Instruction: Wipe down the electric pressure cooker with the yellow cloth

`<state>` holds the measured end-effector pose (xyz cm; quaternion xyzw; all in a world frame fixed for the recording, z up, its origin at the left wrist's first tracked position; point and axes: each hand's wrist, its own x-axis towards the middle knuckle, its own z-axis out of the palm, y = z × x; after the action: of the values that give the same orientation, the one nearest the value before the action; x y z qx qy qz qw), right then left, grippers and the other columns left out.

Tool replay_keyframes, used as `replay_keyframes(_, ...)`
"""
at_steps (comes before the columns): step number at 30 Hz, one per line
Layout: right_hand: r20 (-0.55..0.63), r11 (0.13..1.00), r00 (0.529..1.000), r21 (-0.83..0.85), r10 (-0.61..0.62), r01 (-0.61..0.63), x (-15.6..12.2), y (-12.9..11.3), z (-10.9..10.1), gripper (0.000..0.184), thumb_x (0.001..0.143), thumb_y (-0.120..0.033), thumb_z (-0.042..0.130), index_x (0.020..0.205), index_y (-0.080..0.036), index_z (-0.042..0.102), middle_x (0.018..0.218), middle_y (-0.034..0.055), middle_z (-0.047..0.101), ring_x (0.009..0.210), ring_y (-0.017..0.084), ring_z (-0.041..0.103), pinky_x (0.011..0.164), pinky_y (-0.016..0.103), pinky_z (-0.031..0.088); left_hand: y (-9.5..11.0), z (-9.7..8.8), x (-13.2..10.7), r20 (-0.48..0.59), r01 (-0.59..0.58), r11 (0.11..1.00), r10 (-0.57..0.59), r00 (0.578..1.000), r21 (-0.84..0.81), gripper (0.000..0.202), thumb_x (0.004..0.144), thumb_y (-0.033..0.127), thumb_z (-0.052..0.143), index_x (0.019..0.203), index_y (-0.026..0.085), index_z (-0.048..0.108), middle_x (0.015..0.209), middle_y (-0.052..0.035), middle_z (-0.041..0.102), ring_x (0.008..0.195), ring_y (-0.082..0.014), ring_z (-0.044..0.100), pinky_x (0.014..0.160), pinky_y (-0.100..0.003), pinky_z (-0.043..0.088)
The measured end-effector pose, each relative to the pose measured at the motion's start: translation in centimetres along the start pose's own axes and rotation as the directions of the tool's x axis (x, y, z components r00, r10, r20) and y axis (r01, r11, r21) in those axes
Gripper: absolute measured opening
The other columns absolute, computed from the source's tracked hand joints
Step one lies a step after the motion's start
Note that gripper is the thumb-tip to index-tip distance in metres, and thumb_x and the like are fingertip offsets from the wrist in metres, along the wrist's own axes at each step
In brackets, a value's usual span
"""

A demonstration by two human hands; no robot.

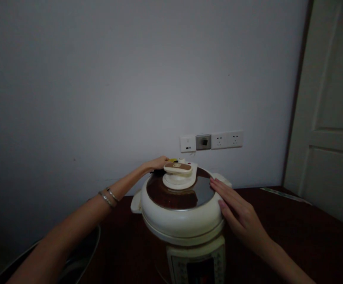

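Observation:
A white electric pressure cooker (183,221) with a glossy brown lid top stands in front of me, its control panel (199,262) facing me. On the lid sits a raised white and brown handle (177,168). My right hand (239,211) lies on the right side of the lid, fingers stretched out and touching its rim. My left hand (158,162) reaches over to the far left side of the cooker, beside a small yellow and black thing (173,160). The lid handle and the dim light hide most of its fingers, so its grip cannot be made out.
The cooker stands on a dark reddish-brown table (257,232) against a pale wall. Wall sockets (227,139) and a grey outlet (203,142) are behind it. A dark metal-rimmed vessel (84,256) is at lower left. A flat strip (286,194) lies near the white door (331,138).

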<state>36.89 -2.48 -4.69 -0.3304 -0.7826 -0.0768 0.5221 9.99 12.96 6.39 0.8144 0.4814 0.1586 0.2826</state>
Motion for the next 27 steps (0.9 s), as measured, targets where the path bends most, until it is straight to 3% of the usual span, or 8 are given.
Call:
replay_keyframes(5, 0.012, 1.000, 1.000, -0.001, 0.008, -0.008, 0.1, 0.0, 0.0, 0.045, 0.091, -0.022, 0.044, 0.136, -0.022, 0.046, 0.138, 0.0070, 0.049, 0.129, 0.023, 0.043, 0.107, 0.046, 0.038, -1.0, 0.1, 0.9, -0.023, 0.092, 0.989, -0.095, 0.995, -0.114, 0.045, 0.076, 0.053, 0.051, 0.082, 0.011, 0.066, 0.072, -0.0076, 0.068, 0.062, -0.0155, 0.057, 0.058, -0.026, 0.041)
replay_keyframes(11, 0.009, 1.000, 1.000, -0.004, 0.003, -0.003, 0.1, 0.1, 0.0, 0.045, 0.091, -0.021, 0.045, 0.135, -0.021, 0.047, 0.137, 0.0075, 0.050, 0.129, 0.022, 0.043, 0.107, 0.045, 0.039, -0.4, 0.2, -1.4, -0.084, 0.073, 0.995, -0.079, 0.993, -0.072, 0.039, 0.075, 0.049, 0.055, 0.083, 0.013, 0.068, 0.076, -0.0066, 0.070, 0.075, -0.0196, 0.058, 0.067, -0.028, 0.042)
replay_keyframes(16, 0.008, 1.000, 1.000, 0.001, 0.002, -0.002, 0.0, 0.1, 0.0, 0.045, 0.091, -0.022, 0.045, 0.136, -0.021, 0.046, 0.138, 0.0071, 0.049, 0.130, 0.022, 0.042, 0.107, 0.046, 0.038, 0.7, 0.8, -5.5, -0.154, -0.073, 0.988, 0.094, 0.984, 0.133, 0.033, 0.084, 0.038, 0.043, 0.099, 0.017, 0.064, 0.096, -0.0055, 0.070, 0.091, -0.0199, 0.058, 0.082, -0.028, 0.042)
replay_keyframes(18, 0.008, 1.000, 1.000, 0.008, 0.012, -0.012, -0.1, 0.1, 0.0, 0.045, 0.091, -0.023, 0.044, 0.136, -0.022, 0.047, 0.138, 0.0066, 0.049, 0.130, 0.022, 0.042, 0.108, 0.045, 0.038, 1.2, 1.2, -7.5, -0.211, -0.058, 0.974, 0.106, 0.972, 0.221, 0.035, 0.087, 0.037, 0.037, 0.101, 0.016, 0.061, 0.097, -0.0078, 0.069, 0.092, -0.0205, 0.059, 0.083, -0.030, 0.043)
replay_keyframes(23, 0.010, 0.999, 0.999, 0.018, 0.038, -0.038, -0.2, 0.1, 0.1, 0.045, 0.091, -0.025, 0.045, 0.135, -0.023, 0.047, 0.138, 0.0062, 0.049, 0.129, 0.023, 0.043, 0.108, 0.045, 0.037, 2.6, 3.1, -12.6, -0.341, 0.102, 0.922, 0.034, 0.939, 0.372, 0.036, 0.090, 0.034, 0.026, 0.093, 0.014, 0.056, 0.096, -0.0149, 0.066, 0.089, -0.0241, 0.061, 0.083, -0.037, 0.046)
replay_keyframes(25, 0.010, 0.999, 0.999, 0.022, 0.035, -0.035, -0.2, 0.1, 0.2, 0.045, 0.091, -0.026, 0.045, 0.135, -0.023, 0.047, 0.138, 0.0058, 0.049, 0.129, 0.023, 0.043, 0.108, 0.045, 0.037, 3.1, 4.1, -14.7, -0.347, 0.093, 0.905, 0.063, 0.936, 0.414, 0.036, 0.091, 0.032, 0.025, 0.097, 0.014, 0.055, 0.104, -0.0165, 0.064, 0.097, -0.0250, 0.060, 0.089, -0.040, 0.045)
replay_keyframes(27, 0.007, 0.999, 0.999, 0.024, 0.035, -0.036, -0.3, 0.2, 0.2, 0.045, 0.090, -0.026, 0.045, 0.135, -0.024, 0.047, 0.138, 0.0050, 0.049, 0.129, 0.023, 0.043, 0.108, 0.045, 0.037, 3.2, 5.2, -16.5, -0.364, 0.049, 0.896, 0.129, 0.922, 0.441, 0.037, 0.092, 0.031, 0.025, 0.114, 0.013, 0.049, 0.124, -0.0177, 0.057, 0.116, -0.0245, 0.052, 0.100, -0.041, 0.039)
